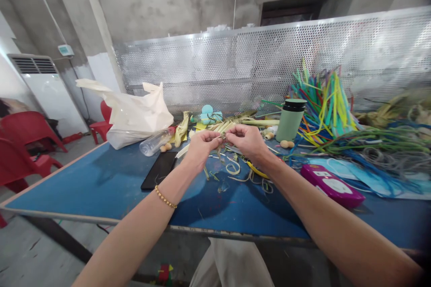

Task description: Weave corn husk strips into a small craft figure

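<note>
My left hand (202, 147) and my right hand (248, 142) meet above the middle of the table. Thumbs and fingertips of both pinch a small greenish-brown piece of plant strip (223, 136), mostly hidden by the fingers. Frayed bits of it hang below. Behind the hands lies a pile of pale dried leaf strips (225, 125). Beneath them, curled strip scraps (233, 168) are scattered over the blue tabletop (101, 188). A black phone (159, 171) lies flat to the left of my left hand.
At the left stand a white plastic bag (134, 114) and a clear bottle (155, 143) on its side. To the right are a green flask (291, 121), a purple box (332, 185), and a heap of coloured strips (332, 103). A perforated metal panel (208, 65) runs behind.
</note>
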Available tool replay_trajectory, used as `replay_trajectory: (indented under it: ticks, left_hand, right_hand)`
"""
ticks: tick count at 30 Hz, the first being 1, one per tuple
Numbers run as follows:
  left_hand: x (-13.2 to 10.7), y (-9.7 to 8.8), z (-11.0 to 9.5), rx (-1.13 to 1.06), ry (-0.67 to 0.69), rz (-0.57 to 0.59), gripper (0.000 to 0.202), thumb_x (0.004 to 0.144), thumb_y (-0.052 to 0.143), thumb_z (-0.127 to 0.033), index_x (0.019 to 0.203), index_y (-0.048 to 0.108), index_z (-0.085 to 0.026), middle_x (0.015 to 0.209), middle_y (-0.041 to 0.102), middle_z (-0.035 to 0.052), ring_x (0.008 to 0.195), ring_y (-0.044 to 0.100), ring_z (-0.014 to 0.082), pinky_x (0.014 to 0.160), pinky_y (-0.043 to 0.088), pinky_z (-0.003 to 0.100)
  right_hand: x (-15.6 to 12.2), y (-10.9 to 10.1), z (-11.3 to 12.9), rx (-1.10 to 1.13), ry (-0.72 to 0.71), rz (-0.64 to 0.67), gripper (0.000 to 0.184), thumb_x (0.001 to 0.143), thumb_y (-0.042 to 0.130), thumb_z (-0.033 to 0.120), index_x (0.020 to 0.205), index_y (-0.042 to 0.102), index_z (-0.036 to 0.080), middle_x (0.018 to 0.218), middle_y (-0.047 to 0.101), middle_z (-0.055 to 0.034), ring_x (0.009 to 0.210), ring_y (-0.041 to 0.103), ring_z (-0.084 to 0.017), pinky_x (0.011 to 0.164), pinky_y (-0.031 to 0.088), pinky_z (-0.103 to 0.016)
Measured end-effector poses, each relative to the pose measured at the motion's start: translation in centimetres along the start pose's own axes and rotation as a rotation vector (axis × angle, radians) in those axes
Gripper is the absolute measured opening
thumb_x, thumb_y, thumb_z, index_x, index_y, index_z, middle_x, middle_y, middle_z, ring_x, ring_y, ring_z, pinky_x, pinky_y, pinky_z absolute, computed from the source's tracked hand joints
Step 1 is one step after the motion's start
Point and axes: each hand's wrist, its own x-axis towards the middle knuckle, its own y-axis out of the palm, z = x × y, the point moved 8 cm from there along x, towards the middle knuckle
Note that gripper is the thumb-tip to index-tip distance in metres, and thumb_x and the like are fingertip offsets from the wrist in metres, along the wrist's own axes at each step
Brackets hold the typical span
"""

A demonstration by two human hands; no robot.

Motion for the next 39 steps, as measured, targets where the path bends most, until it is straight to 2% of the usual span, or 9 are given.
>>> replay_trajectory:
  ticks: [4, 7, 11, 19, 24, 28, 31, 34, 39]
  left_hand:
    - [-0.1, 0.2, 0.2, -0.067, -0.039, 0.022, 0.022, 0.062, 0.081, -0.02, 0.076, 0.068, -0.009, 0.072, 0.07, 0.0063, 0.065, 0.063, 0.0117, 0.07, 0.048, 0.026]
    - [-0.1, 0.1, 0.3, -0.087, -0.041, 0.014, 0.023, 0.062, 0.082, -0.019, 0.076, 0.068, -0.009, 0.071, 0.069, 0.0054, 0.066, 0.063, 0.0115, 0.07, 0.048, 0.026]
    - [0.0, -0.1, 0.5, -0.045, -0.026, -0.003, 0.021, 0.063, 0.08, -0.018, 0.076, 0.068, -0.009, 0.066, 0.067, 0.004, 0.061, 0.06, 0.0096, 0.063, 0.045, 0.023]
    - [-0.1, -0.1, 0.5, -0.001, -0.074, -0.013, 0.018, 0.065, 0.078, -0.019, 0.074, 0.066, -0.009, 0.066, 0.066, 0.0039, 0.06, 0.06, 0.0108, 0.067, 0.048, 0.028]
    - [0.1, -1.5, 0.2, 0.06, -0.03, -0.123, 0.017, 0.062, 0.078, -0.022, 0.069, 0.067, -0.011, 0.062, 0.062, 0.001, 0.057, 0.053, 0.0086, 0.059, 0.042, 0.024]
    - [0.2, -2.2, 0.5, 0.042, -0.035, -0.189, 0.016, 0.059, 0.078, -0.021, 0.068, 0.068, -0.012, 0.06, 0.061, 0.0004, 0.055, 0.05, 0.0077, 0.055, 0.036, 0.022]
    - [0.3, -2.1, 1.3, -0.017, -0.101, -0.169, 0.019, 0.057, 0.079, -0.021, 0.068, 0.067, -0.011, 0.059, 0.06, 0.001, 0.053, 0.049, 0.0074, 0.052, 0.033, 0.022]
    - [0.3, -1.5, 1.7, -0.051, -0.163, -0.1, 0.023, 0.056, 0.081, -0.022, 0.071, 0.067, -0.011, 0.062, 0.061, 0.0016, 0.054, 0.05, 0.008, 0.051, 0.032, 0.022]
    - [0.3, -1.1, 0.7, 0.092, -0.079, -0.042, 0.028, 0.059, 0.081, -0.031, 0.073, 0.068, -0.01, 0.059, 0.058, 0.0005, 0.052, 0.046, 0.0069, 0.05, 0.03, 0.022]
  right_hand:
    - [-0.1, -0.1, -0.1, 0.075, 0.089, 0.02, 0.018, 0.074, 0.061, 0.032, 0.073, 0.066, 0.015, 0.067, 0.068, -0.0048, 0.058, 0.061, -0.015, 0.057, 0.048, -0.027]
    - [-0.1, 0.2, 0.3, 0.058, 0.049, 0.032, 0.018, 0.075, 0.061, 0.032, 0.073, 0.067, 0.015, 0.066, 0.068, -0.004, 0.058, 0.062, -0.015, 0.058, 0.049, -0.027]
    - [0.0, 0.9, 0.2, 0.058, -0.036, 0.058, 0.014, 0.071, 0.064, 0.03, 0.071, 0.065, 0.016, 0.064, 0.068, -0.0027, 0.056, 0.062, -0.015, 0.057, 0.05, -0.027]
    - [0.2, 1.0, -0.6, 0.087, 0.01, 0.101, 0.017, 0.07, 0.066, 0.032, 0.068, 0.065, 0.015, 0.06, 0.065, -0.0021, 0.056, 0.061, -0.014, 0.057, 0.048, -0.026]
    - [0.0, 1.0, -1.3, 0.149, 0.125, 0.124, 0.028, 0.074, 0.068, 0.043, 0.076, 0.066, 0.015, 0.072, 0.069, -0.005, 0.058, 0.059, -0.012, 0.056, 0.046, -0.025]
    - [-0.6, 2.0, -1.6, 0.113, 0.145, 0.179, 0.038, 0.067, 0.073, 0.051, 0.071, 0.065, 0.015, 0.065, 0.064, -0.0022, 0.058, 0.054, -0.012, 0.053, 0.04, -0.024]
    - [-0.8, 2.4, -1.6, 0.105, 0.11, 0.179, 0.039, 0.067, 0.073, 0.051, 0.063, 0.06, 0.015, 0.057, 0.054, 0.0018, 0.054, 0.044, -0.009, 0.05, 0.033, -0.024]
    - [-0.8, 2.5, -1.7, 0.096, 0.099, 0.182, 0.036, 0.069, 0.07, 0.046, 0.055, 0.053, 0.016, 0.052, 0.047, 0.0034, 0.052, 0.038, -0.008, 0.05, 0.028, -0.024]
    - [-0.9, 2.1, -1.3, 0.047, 0.096, 0.194, 0.031, 0.071, 0.064, 0.037, 0.052, 0.05, 0.017, 0.051, 0.043, 0.0036, 0.052, 0.035, -0.009, 0.051, 0.026, -0.025]
